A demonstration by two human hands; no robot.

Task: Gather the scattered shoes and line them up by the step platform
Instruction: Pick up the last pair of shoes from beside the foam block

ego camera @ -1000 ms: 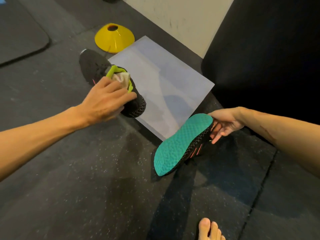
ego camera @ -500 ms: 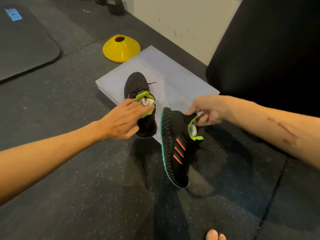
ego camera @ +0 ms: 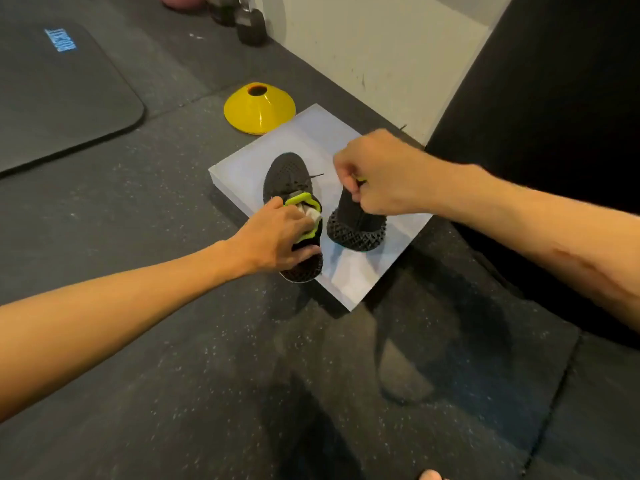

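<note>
Two black knit shoes with lime-green collars are on the pale grey step platform [ego camera: 367, 271]. The left shoe [ego camera: 289, 174] lies toe away from me, its heel hanging over the platform's near edge. My left hand [ego camera: 277, 237] grips its heel and collar, where a white sock is stuffed. The right shoe [ego camera: 353, 221] stands beside it, heel toward me, and my right hand [ego camera: 374, 174] pinches its collar from above, hiding the front of the shoe.
A yellow disc cone [ego camera: 259, 107] sits just beyond the platform. A dark exercise mat [ego camera: 52, 98] lies far left, dumbbells [ego camera: 249, 27] by the white wall. A large black padded block [ego camera: 554, 98] rises at right. My bare toes [ego camera: 429, 475] show at the bottom.
My right hand swung the right shoe from the air onto the platform next to the left one. My left hand kept hold of the left shoe, which moved a little further along the platform.
</note>
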